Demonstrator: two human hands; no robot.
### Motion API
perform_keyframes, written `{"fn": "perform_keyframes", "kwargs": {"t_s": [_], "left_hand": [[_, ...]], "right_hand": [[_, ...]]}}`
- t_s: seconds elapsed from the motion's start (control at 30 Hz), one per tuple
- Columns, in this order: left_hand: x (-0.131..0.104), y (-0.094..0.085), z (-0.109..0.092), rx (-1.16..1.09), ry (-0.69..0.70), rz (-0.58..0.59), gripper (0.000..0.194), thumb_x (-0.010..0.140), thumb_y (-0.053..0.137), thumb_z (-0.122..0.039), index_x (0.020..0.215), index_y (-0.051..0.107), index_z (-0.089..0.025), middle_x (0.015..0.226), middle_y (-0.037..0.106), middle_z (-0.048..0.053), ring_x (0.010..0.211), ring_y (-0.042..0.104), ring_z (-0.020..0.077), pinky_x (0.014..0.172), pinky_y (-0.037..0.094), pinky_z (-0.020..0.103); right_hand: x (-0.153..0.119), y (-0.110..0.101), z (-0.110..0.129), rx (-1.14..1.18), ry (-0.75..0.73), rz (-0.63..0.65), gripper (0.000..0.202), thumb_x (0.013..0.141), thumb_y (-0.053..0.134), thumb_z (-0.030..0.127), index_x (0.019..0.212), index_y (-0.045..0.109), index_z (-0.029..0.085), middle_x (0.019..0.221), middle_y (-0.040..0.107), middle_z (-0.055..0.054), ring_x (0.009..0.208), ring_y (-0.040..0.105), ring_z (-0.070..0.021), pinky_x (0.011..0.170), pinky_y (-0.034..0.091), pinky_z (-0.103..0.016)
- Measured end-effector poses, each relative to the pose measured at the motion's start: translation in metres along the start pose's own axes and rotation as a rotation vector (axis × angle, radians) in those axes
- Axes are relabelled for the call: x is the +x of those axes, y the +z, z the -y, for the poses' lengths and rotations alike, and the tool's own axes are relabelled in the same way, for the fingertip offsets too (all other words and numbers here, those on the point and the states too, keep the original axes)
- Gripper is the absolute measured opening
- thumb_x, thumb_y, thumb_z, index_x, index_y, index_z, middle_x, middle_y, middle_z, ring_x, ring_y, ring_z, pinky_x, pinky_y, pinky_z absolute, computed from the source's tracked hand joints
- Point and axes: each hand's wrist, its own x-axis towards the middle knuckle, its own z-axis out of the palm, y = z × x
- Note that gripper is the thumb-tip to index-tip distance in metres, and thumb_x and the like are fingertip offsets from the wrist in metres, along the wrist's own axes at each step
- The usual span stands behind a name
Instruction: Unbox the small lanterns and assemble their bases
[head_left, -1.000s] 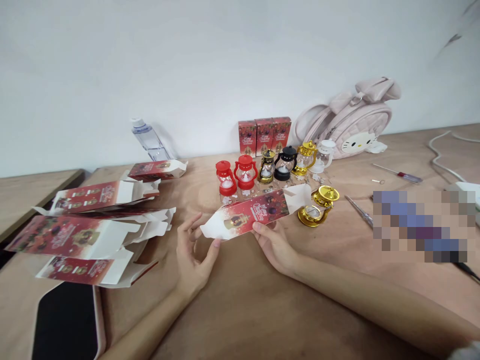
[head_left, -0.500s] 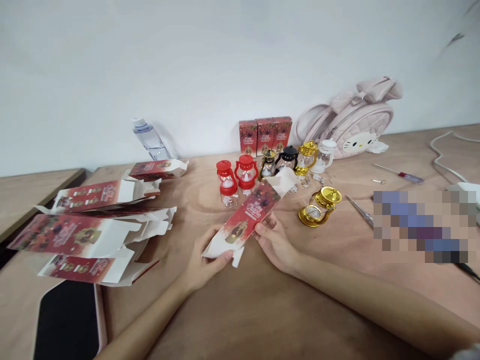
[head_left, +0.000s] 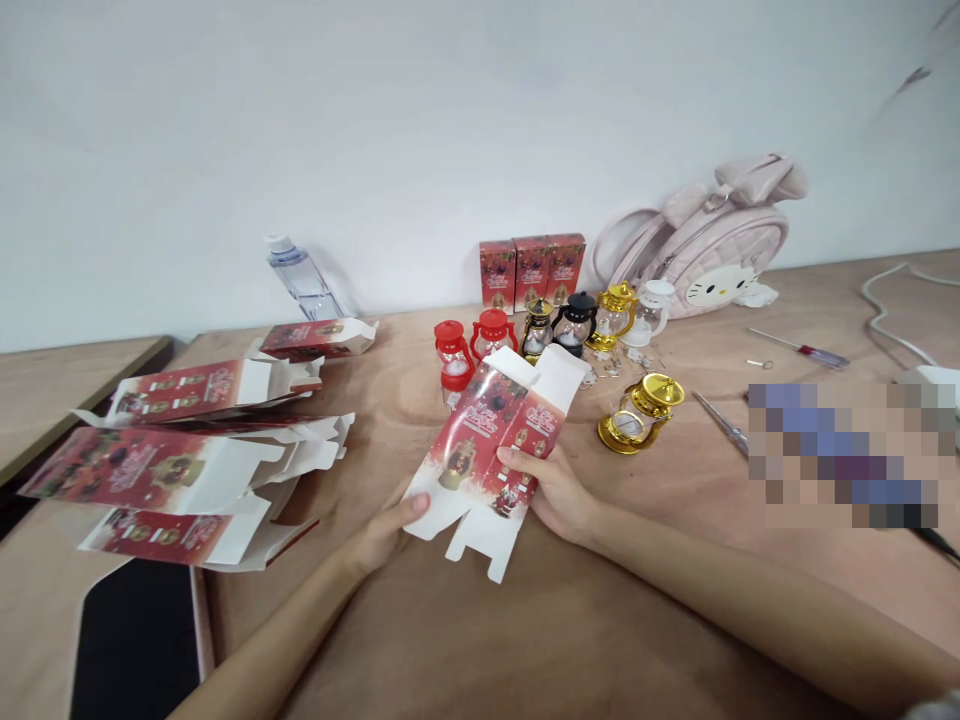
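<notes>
Both hands hold one red and white printed cardboard box [head_left: 480,430], its end flaps open and two printed sides facing me. My left hand [head_left: 386,530] pinches the lower left corner, thumb on top. Along the right side, my right hand [head_left: 555,490] grips the box with its thumb on the printed face. Just beyond the box stand two red mini lanterns [head_left: 450,350], partly covered by it. A gold lantern [head_left: 641,412] rests to the right of my right hand. Farther back is a row with a black lantern [head_left: 575,322], another gold one [head_left: 615,312] and a white one [head_left: 654,312].
Several unfolded boxes [head_left: 157,470] lie on the left, near a dark-screened phone [head_left: 135,640]. Three closed boxes [head_left: 531,272] stand by the wall beside a pink bag [head_left: 720,250]. A water bottle [head_left: 300,280] leans there. A screwdriver [head_left: 817,355] and tweezers [head_left: 724,422] lie right.
The box in my hands has turned from one narrow face to showing two faces, its flaps spread out below. My left hand has shifted slightly left and my right thumb now lies on the printed side.
</notes>
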Motion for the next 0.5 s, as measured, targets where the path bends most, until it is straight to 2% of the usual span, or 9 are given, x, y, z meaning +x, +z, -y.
{"fn": "perform_keyframes", "kwargs": {"t_s": [0.1,0.17,0.23,0.27,0.37,0.5], "left_hand": [[0.003,-0.005,0.001,-0.234,-0.009,0.168,0.058,0.071,0.056,-0.065,0.11,0.063,-0.022,0.105,0.068,0.009,0.107,0.058,0.0345,0.093,0.043,0.05],[0.004,-0.005,-0.002,-0.34,-0.1,0.34,0.069,0.071,0.05,-0.073,0.12,0.057,-0.024,0.117,0.063,0.01,0.117,0.05,0.0383,0.096,0.036,0.057],[0.004,-0.004,-0.008,-0.407,-0.209,0.474,0.085,0.063,0.045,-0.082,0.125,0.052,-0.025,0.124,0.058,0.013,0.121,0.045,0.0431,0.095,0.031,0.063],[0.003,-0.003,-0.01,-0.426,-0.25,0.498,0.093,0.058,0.043,-0.087,0.127,0.051,-0.025,0.126,0.057,0.014,0.122,0.043,0.0449,0.094,0.03,0.065],[0.003,-0.002,-0.014,-0.449,-0.293,0.466,0.107,0.045,0.038,-0.094,0.126,0.051,-0.025,0.128,0.055,0.015,0.122,0.041,0.0467,0.093,0.03,0.067],[0.004,-0.001,-0.01,-0.396,-0.32,0.497,0.1,0.049,0.048,-0.089,0.123,0.056,-0.021,0.126,0.056,0.014,0.123,0.042,0.0433,0.097,0.031,0.061]], "right_hand": [[0.0,0.0,0.0,-0.021,-0.002,0.064,0.036,0.055,0.082,0.026,0.084,0.063,0.02,0.082,0.07,0.0,0.078,0.064,-0.0182,0.077,0.051,-0.034],[0.0,-0.002,0.001,-0.063,0.008,0.124,0.034,0.057,0.082,0.031,0.082,0.062,0.019,0.082,0.069,-0.001,0.076,0.063,-0.0177,0.072,0.051,-0.032],[0.0,-0.003,0.002,-0.093,0.011,0.152,0.035,0.058,0.081,0.035,0.083,0.062,0.019,0.082,0.068,-0.001,0.072,0.062,-0.0163,0.065,0.05,-0.029],[0.0,-0.004,0.003,-0.099,0.014,0.156,0.037,0.057,0.082,0.036,0.084,0.062,0.02,0.081,0.067,-0.001,0.07,0.061,-0.0153,0.06,0.048,-0.026],[0.0,-0.006,0.004,-0.109,0.053,0.189,0.037,0.056,0.082,0.038,0.079,0.061,0.018,0.068,0.064,0.001,0.056,0.055,-0.0109,0.046,0.039,-0.021],[0.0,-0.007,0.004,-0.132,0.079,0.356,0.03,0.065,0.077,0.037,0.073,0.06,0.014,0.059,0.059,0.002,0.039,0.039,-0.0048,0.037,0.031,-0.019]]}}
